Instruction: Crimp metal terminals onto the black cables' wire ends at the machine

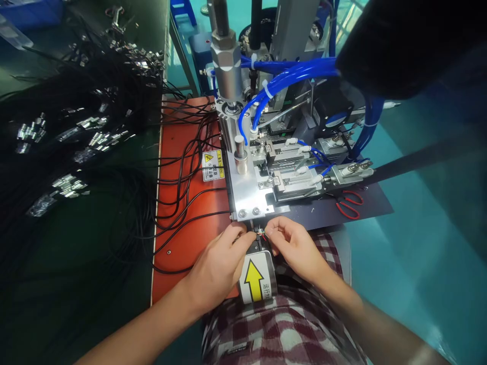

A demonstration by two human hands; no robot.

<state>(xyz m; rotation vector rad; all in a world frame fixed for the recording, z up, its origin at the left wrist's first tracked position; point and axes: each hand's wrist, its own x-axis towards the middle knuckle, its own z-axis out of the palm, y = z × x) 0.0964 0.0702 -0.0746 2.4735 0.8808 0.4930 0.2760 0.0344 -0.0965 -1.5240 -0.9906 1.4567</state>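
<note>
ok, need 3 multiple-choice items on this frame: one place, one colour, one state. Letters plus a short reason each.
1. Where do the red-handled scissors lie?
A. on the dark mat right of the machine
B. on the orange mat
C. in the person's lap

2. What colour is the arrow on the label below the hands?
A. red
B. yellow
C. blue

3. How do the left hand and right hand stand?
A. flat on the table
B. both pinching a small wire end at the metal plate's front edge
C. holding the scissors

Answers: 1 A, they rest on the dark mat beside the fixtures. 2 B, a yellow arrow outlined in black. 3 B, fingertips meet on the small piece.
</note>
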